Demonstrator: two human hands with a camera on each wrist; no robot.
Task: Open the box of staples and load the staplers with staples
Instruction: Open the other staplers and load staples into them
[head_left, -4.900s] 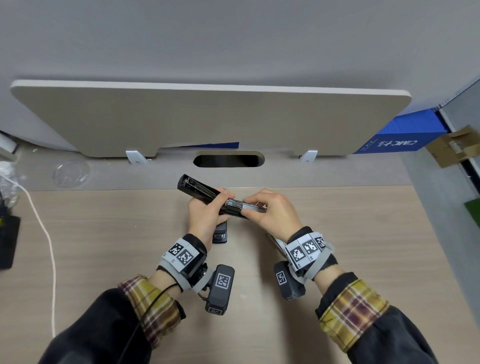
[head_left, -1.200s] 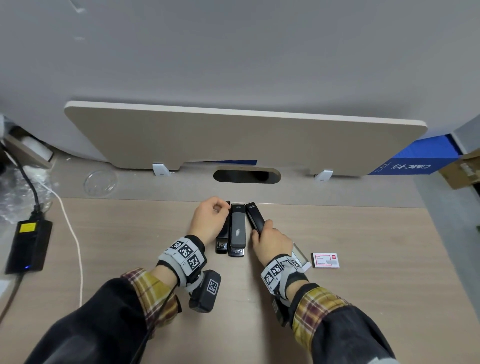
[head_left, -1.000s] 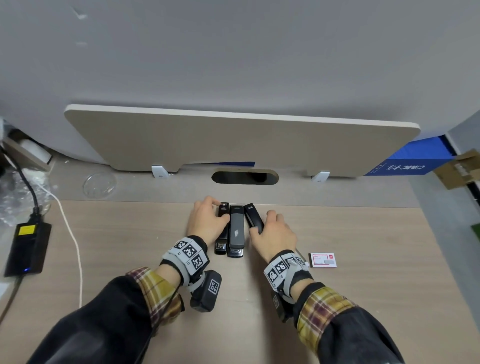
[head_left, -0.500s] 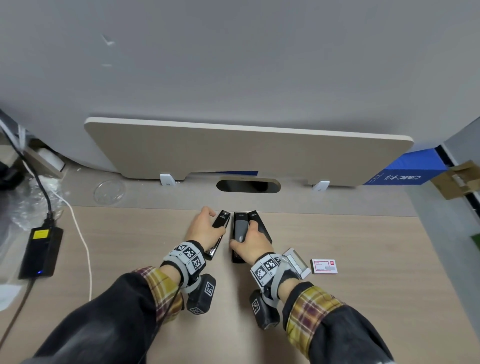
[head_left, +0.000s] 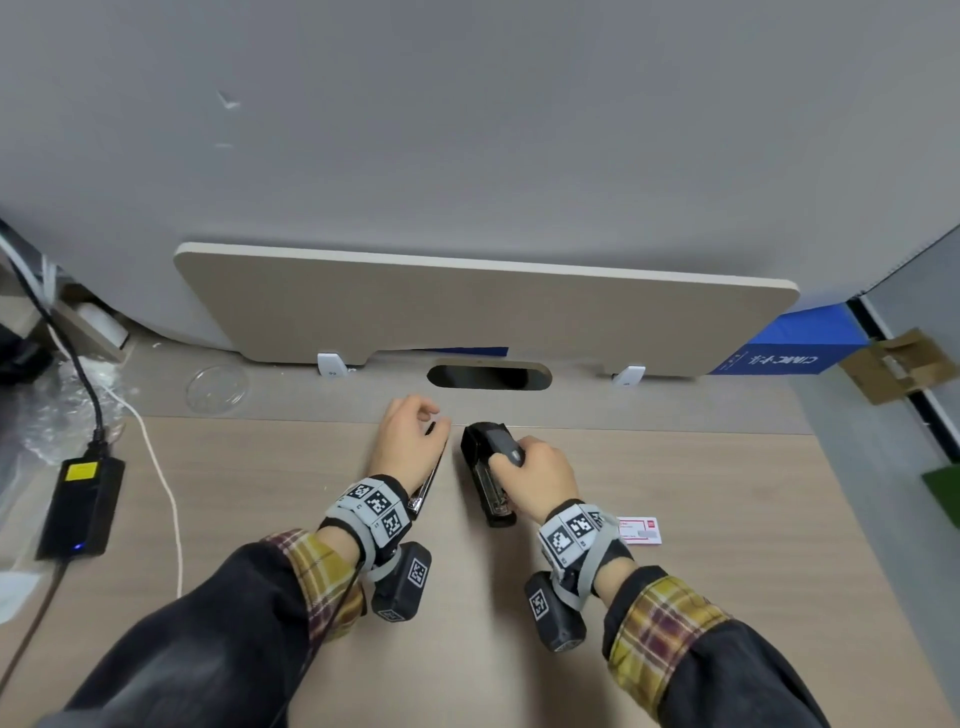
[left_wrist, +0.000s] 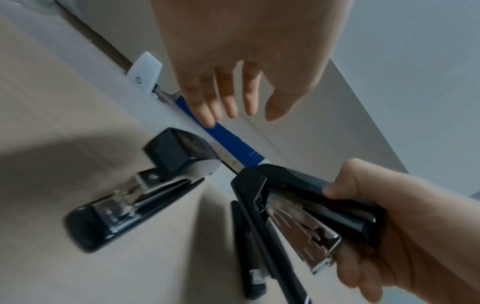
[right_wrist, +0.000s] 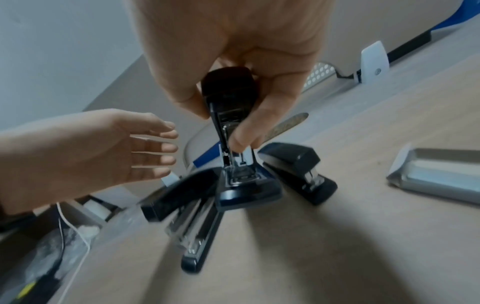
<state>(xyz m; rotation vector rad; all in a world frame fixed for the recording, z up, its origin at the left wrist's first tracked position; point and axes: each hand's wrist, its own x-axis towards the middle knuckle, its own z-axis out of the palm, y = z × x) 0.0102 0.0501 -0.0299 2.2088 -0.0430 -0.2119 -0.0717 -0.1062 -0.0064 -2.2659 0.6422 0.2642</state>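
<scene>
Right hand (head_left: 537, 475) grips stapler (head_left: 488, 470)

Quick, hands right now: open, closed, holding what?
Left hand: open, holding nothing.
Right hand: closed on the raised top of a stapler.

Readable text is scarce. A blue box (head_left: 795, 345) behind the desk's back panel, at the right, is showing white lettering; it is appearing mirrored or upside down, and only something like "CIMC" can be guessed, so the reading is uncertain. A small white card (head_left: 640, 530) with a red patch is lying on the desk (head_left: 260, 467); its print is too small to read. Black-and-white square marker codes are showing on both wrist bands (head_left: 375, 506) and on the wrist cameras (head_left: 402, 582); these carry no letters. A yellow label (head_left: 82, 471) on the black adapter is illegible.
</scene>
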